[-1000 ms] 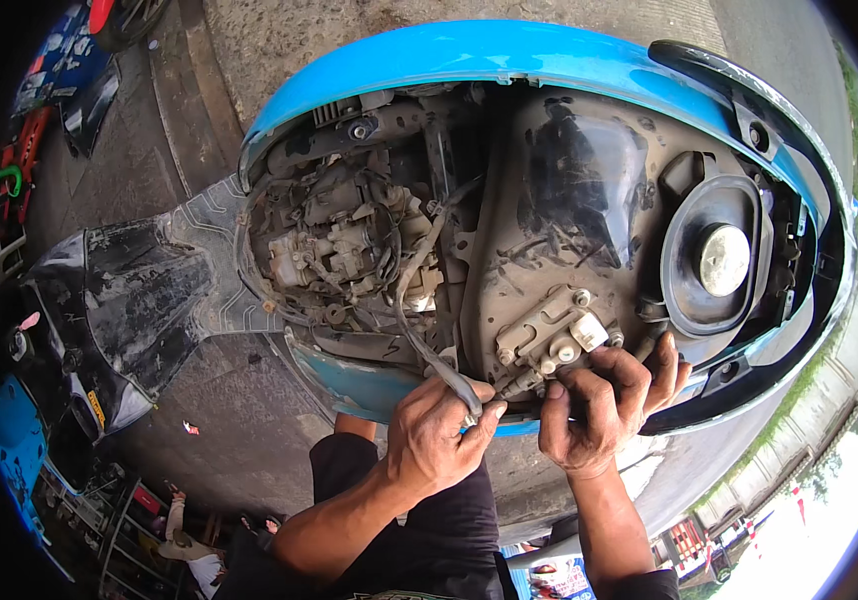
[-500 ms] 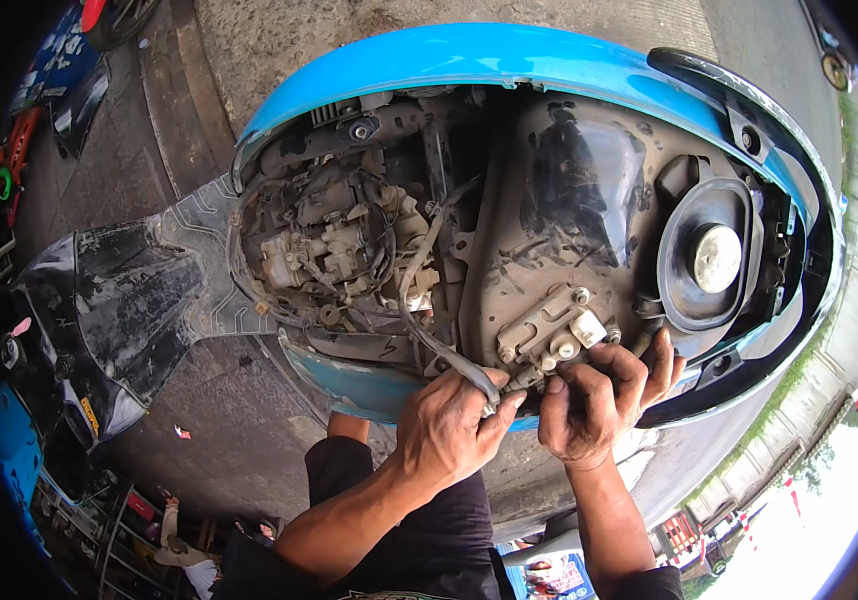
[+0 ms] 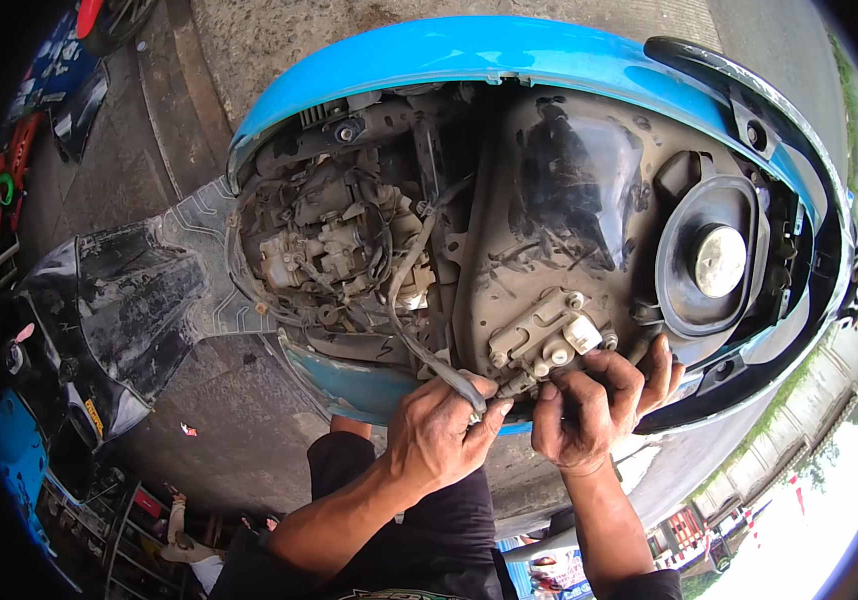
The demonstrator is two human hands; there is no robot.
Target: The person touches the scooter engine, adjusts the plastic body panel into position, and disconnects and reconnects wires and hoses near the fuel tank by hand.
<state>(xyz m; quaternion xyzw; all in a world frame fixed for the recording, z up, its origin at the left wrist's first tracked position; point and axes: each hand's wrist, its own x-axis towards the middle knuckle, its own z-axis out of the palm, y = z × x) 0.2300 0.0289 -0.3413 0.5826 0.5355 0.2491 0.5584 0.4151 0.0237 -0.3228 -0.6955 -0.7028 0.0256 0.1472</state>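
My left hand is closed, its thumb and fingers pinching the dark end of a long, dusty hose that runs down from the engine bay. Just to its right, a valve-like fitting with a white part is bolted to the dusty fuel tank. My right hand sits against the lower side of this fitting, fingers curled and thumb bent in. Whatever lies between its fingertips is hidden. The hose end is close to the fitting, but I cannot tell whether they touch.
Blue body panels of the scooter surround the open bay. Left of the tank is the dirty engine with its wires. A round black rubber seal rings the metal tank cap. A black bumper rim curves round the right end.
My left hand has shifted slightly left and down with the hose end. The right hand stays at the fitting, its fingers barely moved. The view has shifted slightly.
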